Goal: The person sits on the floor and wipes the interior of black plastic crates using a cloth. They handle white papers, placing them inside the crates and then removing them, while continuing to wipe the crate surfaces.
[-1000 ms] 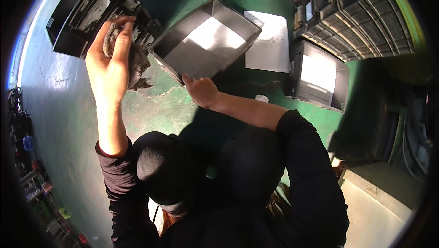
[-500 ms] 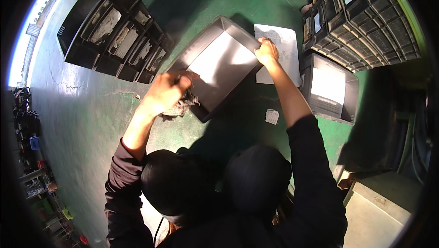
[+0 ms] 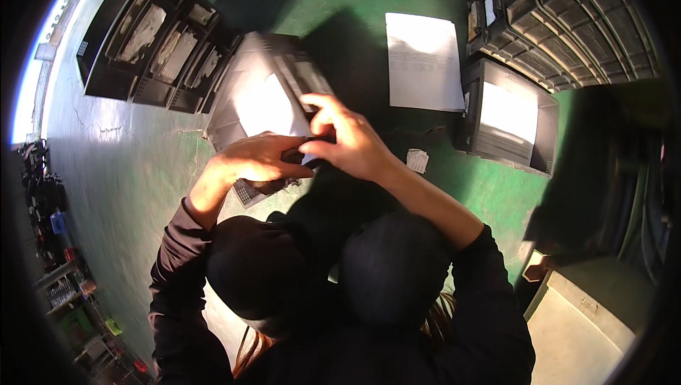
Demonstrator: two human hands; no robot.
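Note:
A dark grey plastic crate (image 3: 225, 105) stands tilted on the green floor in front of me, its inside glaring white in the light. My left hand (image 3: 248, 161) is at its near end, closed over a crumpled dark rag (image 3: 266, 186) that shows only below the palm. Close to its fingertips, my right hand (image 3: 347, 140) grips the crate's right side near the corner, index finger bent over the wall and thumb towards the left hand. Where the hands meet, the crate's rim is partly hidden.
Dark stacked crates (image 3: 159, 44) stand at left, another stack (image 3: 560, 30) at right. Beside the right one lies a smaller grey crate (image 3: 543, 133). Printed sheets (image 3: 424, 66) and a small paper scrap (image 3: 417, 161) are on the floor. A pale metal box (image 3: 582, 321) stands lower right.
The crate has turned and shifted left, close to the left stack. My right hand has come from its far right corner to beside my left hand. The sheets on the floor are now fully uncovered.

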